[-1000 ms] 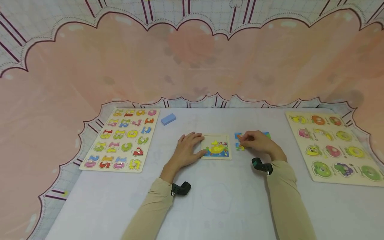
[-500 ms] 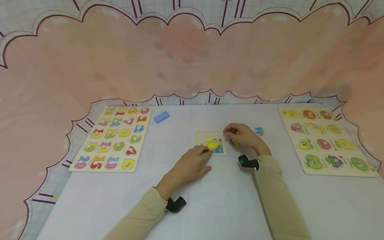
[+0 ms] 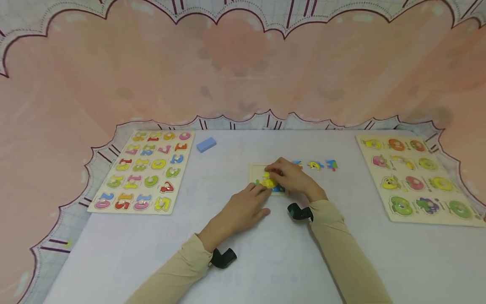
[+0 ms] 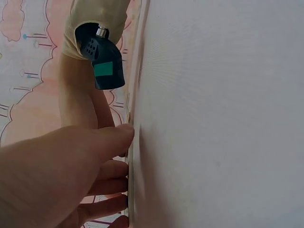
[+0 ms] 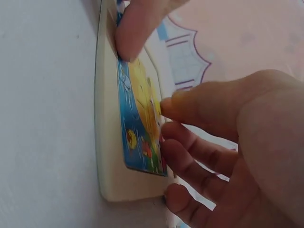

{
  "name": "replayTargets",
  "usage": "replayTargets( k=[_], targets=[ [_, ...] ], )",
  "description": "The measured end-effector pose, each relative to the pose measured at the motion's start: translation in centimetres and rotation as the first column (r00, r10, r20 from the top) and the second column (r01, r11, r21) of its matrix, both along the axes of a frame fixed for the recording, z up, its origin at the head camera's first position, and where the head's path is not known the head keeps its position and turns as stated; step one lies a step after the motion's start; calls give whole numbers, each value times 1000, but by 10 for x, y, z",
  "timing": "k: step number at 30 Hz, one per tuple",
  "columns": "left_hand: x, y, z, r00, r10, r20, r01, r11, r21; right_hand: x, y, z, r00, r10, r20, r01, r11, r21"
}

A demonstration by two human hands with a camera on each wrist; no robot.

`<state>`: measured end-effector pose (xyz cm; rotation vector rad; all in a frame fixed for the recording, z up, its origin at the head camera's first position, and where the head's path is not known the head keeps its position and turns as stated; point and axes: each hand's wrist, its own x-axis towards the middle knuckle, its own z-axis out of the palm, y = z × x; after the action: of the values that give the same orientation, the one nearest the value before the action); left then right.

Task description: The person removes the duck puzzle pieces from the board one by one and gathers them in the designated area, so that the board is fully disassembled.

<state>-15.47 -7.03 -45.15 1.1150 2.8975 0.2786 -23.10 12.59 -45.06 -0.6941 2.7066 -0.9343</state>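
We cannot see the right part of the framed puzzle (image 3: pixel 257 170) in the head view, where the right hand (image 3: pixel 291 176) covers it, nor tell whether that hand pinches a piece. It also partly hides the leftmost loose piece (image 3: pixel 298 163). The near edge cuts off both sleeves (image 3: pixel 345 249). On the fruit board (image 3: pixel 414 194), the marks beside the fruits are too small for us to read

Head view is facing forward and down over the worktop (image 3: pixel 265 261); wrist views are looking closely, the right sharing the puzzle board (image 5: pixel 108 156), toward nine o'clock, with head.
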Motion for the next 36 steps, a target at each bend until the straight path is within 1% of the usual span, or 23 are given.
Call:
replayTargets(
  k=[2,5,9,13,18,28,33,36],
  targets=[
    [-1,-1,2,1000,6,-4,-6,1000,3,0,-2,2,1000,-12,-5,12,1000,-4],
    [-1,-2,4,1000,8,10,-8,1000,13,0,-5,3,1000,-15,-23,15,1000,1],
    [-2,-2,3,1000,4,18,-5,1000,21,0,-5,2,998,-9,-56,10,1000,14],
    [-2,-2,0,1000,-3,-4,3,1000,16,1,-4,1,998,-9,-57,9,1000,5],
    [-3,-1,-1,1000,-2,-10,2,1000,10,1,-2,1,998,9,-62,-10,1000,-18],
    [-1,-2,1,1000,-9,-8,9,1000,-11,2,-1,4,1000,-17,14,17,999,-31],
    [-2,-2,0,999,-18,-26,17,999,-27,2,0,5,1000,-12,26,14,997,-74],
    [-3,-2,0,999,-21,-26,20,999,-31,1,0,6,999,-13,48,18,994,-106]
  ],
)
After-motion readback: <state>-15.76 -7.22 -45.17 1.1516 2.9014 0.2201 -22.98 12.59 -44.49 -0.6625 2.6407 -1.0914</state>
